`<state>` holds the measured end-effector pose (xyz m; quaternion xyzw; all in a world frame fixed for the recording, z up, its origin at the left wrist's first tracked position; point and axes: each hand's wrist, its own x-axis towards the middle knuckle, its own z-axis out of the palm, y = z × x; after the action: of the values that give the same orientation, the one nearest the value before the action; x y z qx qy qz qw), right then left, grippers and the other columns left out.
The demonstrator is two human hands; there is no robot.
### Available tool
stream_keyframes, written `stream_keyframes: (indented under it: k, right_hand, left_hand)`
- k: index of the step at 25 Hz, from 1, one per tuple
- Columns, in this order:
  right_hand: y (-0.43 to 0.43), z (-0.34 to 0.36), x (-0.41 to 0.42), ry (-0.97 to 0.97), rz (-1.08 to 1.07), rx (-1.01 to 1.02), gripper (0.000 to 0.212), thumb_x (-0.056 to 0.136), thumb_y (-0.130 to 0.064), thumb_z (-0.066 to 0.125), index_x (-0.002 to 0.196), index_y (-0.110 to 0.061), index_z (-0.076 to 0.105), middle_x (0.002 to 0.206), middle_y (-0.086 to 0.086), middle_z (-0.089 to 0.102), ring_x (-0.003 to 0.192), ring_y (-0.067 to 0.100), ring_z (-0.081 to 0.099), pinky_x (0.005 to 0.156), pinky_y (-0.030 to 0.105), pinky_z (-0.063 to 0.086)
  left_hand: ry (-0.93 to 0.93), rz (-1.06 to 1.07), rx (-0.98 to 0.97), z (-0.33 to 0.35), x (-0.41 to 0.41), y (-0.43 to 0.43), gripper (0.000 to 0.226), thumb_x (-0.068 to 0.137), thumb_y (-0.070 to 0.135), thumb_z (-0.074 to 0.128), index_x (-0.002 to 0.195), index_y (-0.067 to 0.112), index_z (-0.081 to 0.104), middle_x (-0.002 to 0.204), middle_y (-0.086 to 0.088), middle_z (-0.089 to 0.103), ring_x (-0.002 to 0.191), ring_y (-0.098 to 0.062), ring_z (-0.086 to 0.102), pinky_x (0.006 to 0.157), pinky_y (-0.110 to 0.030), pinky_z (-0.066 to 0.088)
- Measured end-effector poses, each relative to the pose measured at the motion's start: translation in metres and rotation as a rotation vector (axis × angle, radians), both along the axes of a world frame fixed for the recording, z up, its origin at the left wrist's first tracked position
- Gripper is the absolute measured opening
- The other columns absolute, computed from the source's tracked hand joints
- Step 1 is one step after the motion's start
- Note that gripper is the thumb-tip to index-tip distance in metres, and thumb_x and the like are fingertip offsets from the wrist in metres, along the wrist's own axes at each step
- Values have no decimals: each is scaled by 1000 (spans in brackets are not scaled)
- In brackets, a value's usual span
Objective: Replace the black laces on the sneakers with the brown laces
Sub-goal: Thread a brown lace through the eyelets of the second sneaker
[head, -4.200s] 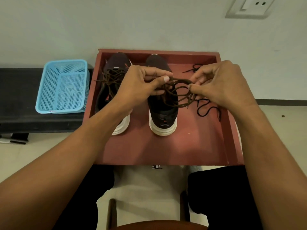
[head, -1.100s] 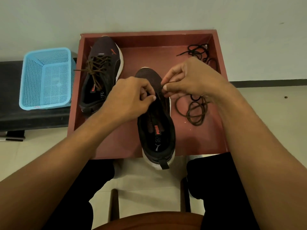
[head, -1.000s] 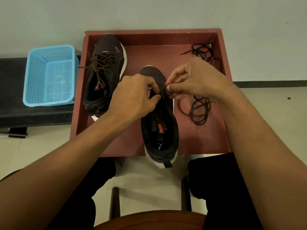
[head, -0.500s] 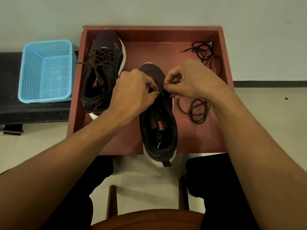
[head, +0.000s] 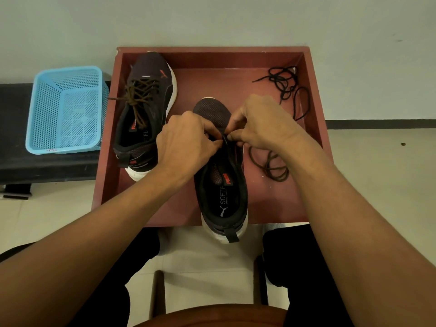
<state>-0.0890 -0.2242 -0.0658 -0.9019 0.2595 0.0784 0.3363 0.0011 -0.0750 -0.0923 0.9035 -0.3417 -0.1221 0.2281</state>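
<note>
— shoe pulled close since, heel off tray edge. left hand pinching its front eyelets, right hand pinching lace end.
— threading just started, then. beyond: other shoe relaced brown, black laces dumped far right.

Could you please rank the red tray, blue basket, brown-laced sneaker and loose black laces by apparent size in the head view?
1. red tray
2. blue basket and brown-laced sneaker, too alike to separate
3. loose black laces
</note>
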Motion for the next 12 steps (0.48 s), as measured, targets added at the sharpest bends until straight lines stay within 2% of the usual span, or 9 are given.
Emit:
stream_keyframes:
  k: [3,5,7,10,12]
  right_hand:
    - [-1,4,-2,25,48,3,6,93,-29,79,94,-26,84,72,-16,67,68,0,65,73,24,58]
    - [-3,6,-2,37,73,5,21,93,-47,75,98,-27,81,84,-15,69,81,3,66,71,21,50]
    - [-7,8,-2,88,85,27,34,90,-58,73,106,-27,75,100,-13,69,95,7,64,77,24,48]
    - [-14,10,-7,109,101,88,38,90,-57,74,115,-29,70,114,-10,66,105,8,64,91,30,53]
    - [-16,14,-13,106,82,161,44,86,-58,78,120,-33,67,120,-11,65,106,3,63,94,30,54]
  left_hand:
    - [-1,-68,47,3,4,-4,17,78,49,84,90,38,80,75,11,66,78,-17,67,66,-35,58]
    - [24,-141,43,8,12,-4,15,78,44,82,89,34,79,69,11,63,72,-15,63,64,-32,53]
    - [84,-209,20,14,19,-3,6,79,36,81,84,34,76,66,8,63,66,-12,60,63,-32,52]
    - [192,-248,-4,16,24,-2,10,85,29,80,78,33,73,61,7,58,54,-7,53,58,-24,45]
    - [207,-242,0,15,23,-3,12,88,27,78,78,32,73,59,8,54,53,-7,50,58,-23,41]
